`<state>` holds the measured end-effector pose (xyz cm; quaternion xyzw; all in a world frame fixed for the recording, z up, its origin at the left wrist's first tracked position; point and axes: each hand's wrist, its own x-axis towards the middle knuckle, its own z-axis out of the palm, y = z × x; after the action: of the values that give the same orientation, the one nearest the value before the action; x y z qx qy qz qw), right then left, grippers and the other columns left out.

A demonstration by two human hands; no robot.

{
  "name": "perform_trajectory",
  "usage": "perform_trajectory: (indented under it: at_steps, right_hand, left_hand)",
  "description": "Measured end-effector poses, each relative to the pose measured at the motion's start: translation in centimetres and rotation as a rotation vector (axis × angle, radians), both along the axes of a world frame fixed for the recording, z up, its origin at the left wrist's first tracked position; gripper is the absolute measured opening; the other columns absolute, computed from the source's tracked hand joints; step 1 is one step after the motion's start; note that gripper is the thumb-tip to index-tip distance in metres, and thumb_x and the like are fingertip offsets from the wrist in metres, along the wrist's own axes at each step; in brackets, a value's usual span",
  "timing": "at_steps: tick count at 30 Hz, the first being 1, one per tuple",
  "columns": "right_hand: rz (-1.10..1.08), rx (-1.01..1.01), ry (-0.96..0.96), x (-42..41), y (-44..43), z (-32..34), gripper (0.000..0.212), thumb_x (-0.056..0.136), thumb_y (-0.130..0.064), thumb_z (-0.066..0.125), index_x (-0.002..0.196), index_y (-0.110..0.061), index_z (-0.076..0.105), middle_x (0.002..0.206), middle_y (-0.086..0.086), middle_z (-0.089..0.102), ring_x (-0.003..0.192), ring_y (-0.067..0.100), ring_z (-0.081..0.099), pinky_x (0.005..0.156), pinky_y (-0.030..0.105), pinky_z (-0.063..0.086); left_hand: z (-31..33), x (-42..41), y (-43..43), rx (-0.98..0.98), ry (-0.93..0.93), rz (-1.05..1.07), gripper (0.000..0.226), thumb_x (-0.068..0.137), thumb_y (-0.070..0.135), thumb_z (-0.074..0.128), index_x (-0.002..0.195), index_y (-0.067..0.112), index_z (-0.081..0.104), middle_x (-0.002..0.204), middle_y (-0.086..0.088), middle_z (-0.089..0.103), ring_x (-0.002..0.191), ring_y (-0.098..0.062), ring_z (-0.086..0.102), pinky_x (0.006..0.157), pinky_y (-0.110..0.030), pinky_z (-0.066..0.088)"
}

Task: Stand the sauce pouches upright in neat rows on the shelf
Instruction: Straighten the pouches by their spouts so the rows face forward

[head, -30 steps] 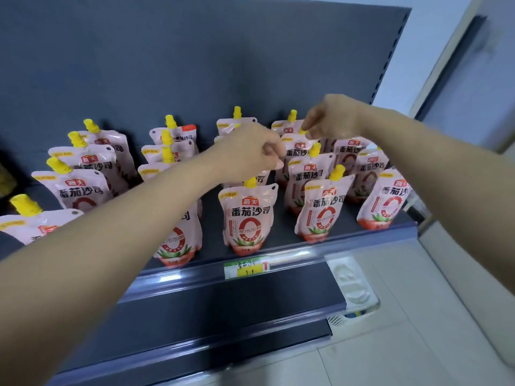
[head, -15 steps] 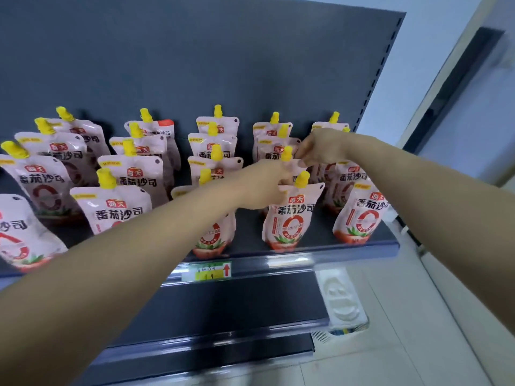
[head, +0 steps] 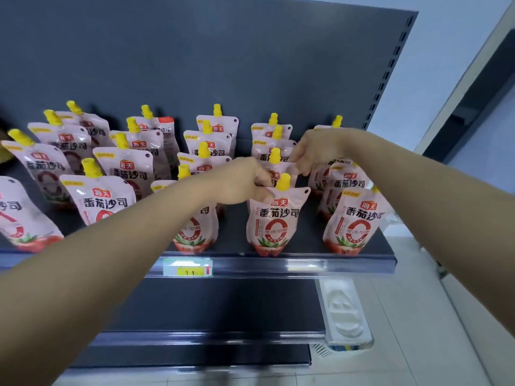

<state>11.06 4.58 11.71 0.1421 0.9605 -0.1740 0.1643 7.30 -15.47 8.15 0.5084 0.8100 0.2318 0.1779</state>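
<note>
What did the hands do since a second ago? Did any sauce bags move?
Both hands came forward along the second column from the right. A second ago they were at its back pouches; now the left hand and right hand pinch the top corners of the second pouch, behind the front pouch. The other pouches stand upright on the shelf as before.
</note>
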Motion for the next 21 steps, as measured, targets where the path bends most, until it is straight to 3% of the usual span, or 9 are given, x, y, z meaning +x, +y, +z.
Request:
perform_trajectory:
  at_steps: [3, 7, 11, 13, 17, 21]
  right_hand:
    - [-0.069, -0.12, 0.103, -0.2, 1.4, 1.8, 0.029, 0.09, -0.005, 0.055, 0.118, -0.008, 0.065, 0.106, 0.009, 0.07, 0.079, 0.007, 0.066, 0.067, 0.019, 0.052]
    - [-0.105, 0.164, 0.267, -1.8, 2.2, 1.4, 0.027, 0.09, -0.01, 0.056, 0.115, -0.004, 0.067, 0.115, 0.016, 0.068, 0.097, 0.027, 0.066, 0.088, 0.033, 0.053]
    - [-0.073, 0.286, 0.169, -3.7, 1.9, -0.2, 0.035, 0.094, -0.013, 0.052, 0.124, 0.002, 0.059, 0.128, 0.021, 0.06, 0.116, 0.035, 0.057, 0.101, 0.044, 0.046]
    - [-0.074, 0.271, 0.148, -4.5, 2.0, -0.9, 0.034, 0.094, -0.012, 0.05, 0.125, 0.0, 0.058, 0.126, 0.02, 0.061, 0.111, 0.033, 0.06, 0.097, 0.04, 0.049]
    - [-0.114, 0.172, 0.187, -5.7, 2.4, -1.5, 0.028, 0.091, -0.009, 0.055, 0.116, -0.001, 0.064, 0.092, 0.009, 0.062, 0.08, 0.022, 0.055, 0.06, 0.023, 0.044]
    - [-0.108, 0.134, 0.198, -6.5, 2.9, -1.8, 0.026, 0.091, -0.01, 0.055, 0.114, 0.0, 0.065, 0.088, 0.011, 0.063, 0.077, 0.021, 0.058, 0.069, 0.027, 0.047]
  left_hand:
    - [2.2, -1.3, -0.2, 0.114, -0.045, 0.088, 0.016, 0.087, 0.02, 0.061, 0.099, 0.015, 0.071, 0.083, 0.011, 0.066, 0.078, 0.001, 0.059, 0.073, -0.015, 0.045]
    - [3.5, -3.4, 0.3, 0.168, 0.058, 0.224, 0.021, 0.086, 0.011, 0.062, 0.107, 0.012, 0.066, 0.099, -0.003, 0.068, 0.088, -0.012, 0.062, 0.064, -0.004, 0.042]
    - [2.1, -3.7, 1.8, 0.056, 0.077, 0.188, 0.032, 0.083, 0.013, 0.067, 0.114, 0.01, 0.061, 0.108, -0.005, 0.064, 0.095, -0.018, 0.059, 0.076, -0.02, 0.041]
    - [1.5, -3.9, 2.5, 0.053, 0.088, 0.18, 0.029, 0.083, 0.012, 0.067, 0.111, 0.01, 0.063, 0.105, -0.005, 0.065, 0.092, -0.017, 0.059, 0.077, -0.023, 0.042]
    - [0.8, -4.6, 3.3, 0.065, 0.13, 0.171, 0.02, 0.082, 0.005, 0.065, 0.102, 0.007, 0.068, 0.099, -0.007, 0.068, 0.089, -0.018, 0.062, 0.079, -0.023, 0.045]
    - [0.2, -5.0, 3.8, 0.078, 0.146, 0.182, 0.019, 0.083, 0.001, 0.062, 0.099, 0.008, 0.071, 0.106, -0.007, 0.07, 0.096, -0.018, 0.064, 0.086, -0.024, 0.048]
